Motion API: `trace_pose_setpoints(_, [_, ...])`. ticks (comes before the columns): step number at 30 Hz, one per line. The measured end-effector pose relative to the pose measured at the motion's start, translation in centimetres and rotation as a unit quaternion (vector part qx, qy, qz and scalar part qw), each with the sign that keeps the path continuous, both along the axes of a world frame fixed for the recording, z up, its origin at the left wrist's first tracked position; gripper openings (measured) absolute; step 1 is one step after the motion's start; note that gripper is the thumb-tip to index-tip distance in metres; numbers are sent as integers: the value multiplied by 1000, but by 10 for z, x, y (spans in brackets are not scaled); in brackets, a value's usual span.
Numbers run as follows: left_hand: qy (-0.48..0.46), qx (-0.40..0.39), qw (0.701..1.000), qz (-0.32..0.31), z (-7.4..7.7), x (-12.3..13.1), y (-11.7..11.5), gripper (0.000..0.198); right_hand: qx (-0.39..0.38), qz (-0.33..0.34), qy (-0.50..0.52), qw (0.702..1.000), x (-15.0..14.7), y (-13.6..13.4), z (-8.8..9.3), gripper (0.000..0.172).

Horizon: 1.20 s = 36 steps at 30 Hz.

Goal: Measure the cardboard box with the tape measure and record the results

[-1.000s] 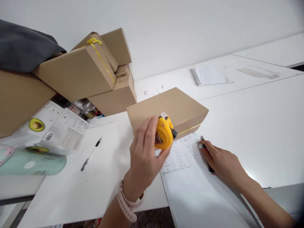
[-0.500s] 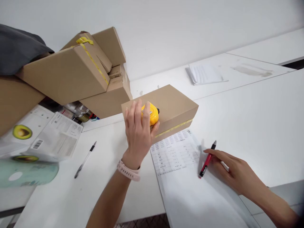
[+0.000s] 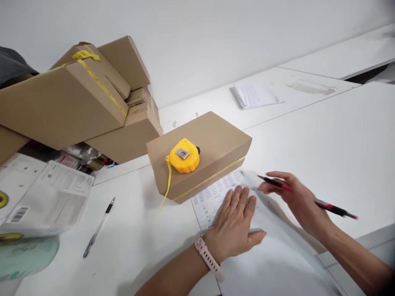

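Note:
My left hand (image 3: 233, 224) lies flat on a printed sheet of paper (image 3: 274, 263), its fingers stretched over the printed table. A red and black pen (image 3: 285, 187) is held in my right hand (image 3: 304, 205), above the sheet's right edge, its dark tip pointing left. Beyond the sheet lies a brown cardboard box (image 3: 212, 131) with a strip of yellow tape along its side. On top of the box rests a yellow tape measure (image 3: 184, 158), its yellow wrist cord hanging over the front edge.
Stacked cardboard boxes (image 3: 101, 94) fill the back left. A clear pen with a black cap end (image 3: 98, 228) lies on the white table (image 3: 132, 230). At the far left are a white avocado-printed package (image 3: 52, 197) and a green item (image 3: 27, 259). Loose papers (image 3: 256, 95) lie at the back.
My left hand has let go of the tape measure, leaving it on the box, and moved down onto the sheet. My right hand has lifted and turned the red and black pen.

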<state>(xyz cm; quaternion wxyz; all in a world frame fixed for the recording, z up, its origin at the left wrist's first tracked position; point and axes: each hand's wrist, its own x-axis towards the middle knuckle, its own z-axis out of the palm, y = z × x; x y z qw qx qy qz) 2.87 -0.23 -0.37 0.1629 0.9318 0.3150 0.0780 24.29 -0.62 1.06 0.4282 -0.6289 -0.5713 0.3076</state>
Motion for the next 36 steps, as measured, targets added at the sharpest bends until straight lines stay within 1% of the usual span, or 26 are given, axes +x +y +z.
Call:
trace_pose_setpoints(1, [1,-3,1000,1,1,0,0,79,-33,39,65,997,-4,9,0,48])
trace_pose_setpoints(2, [0,-7,1000,3,1,0,0,79,-66,56,121,989,-10,17,0,46])
trace_pose_setpoints(3, [-2,-11,1000,5,2,0,0,79,-92,57,164,981,-15,24,-1,43])
trace_pose_setpoints(5, [-9,-18,1000,8,2,1,0,79,-102,33,198,974,-26,37,-3,42])
trace_pose_setpoints(7, [-15,-25,1000,11,2,1,0,79,-84,22,213,973,-35,46,-6,41])
trace_pose_setpoints(10, [-18,-37,999,10,1,2,1,80,-102,38,207,972,-41,52,-10,38])
trace_pose_setpoints(12, [-14,-40,999,7,0,3,2,81,-123,45,196,972,-41,54,-11,39])
trace_pose_setpoints(14, [-5,-33,999,6,1,3,3,83,-128,46,181,974,-39,55,-14,39])
trace_pose_setpoints(17, [21,-8,1000,2,3,4,3,79,-109,45,145,982,-37,57,-19,38])
trace_pose_setpoints(19, [39,9,999,-2,5,3,3,77,-84,33,112,990,-35,59,-23,41])
trace_pose_setpoints(23, [52,34,998,-4,4,3,3,78,-42,19,61,997,-36,61,-28,43])
trace_pose_setpoints(36, [52,51,997,-5,3,4,4,80,-45,41,22,998,-38,60,-25,39])
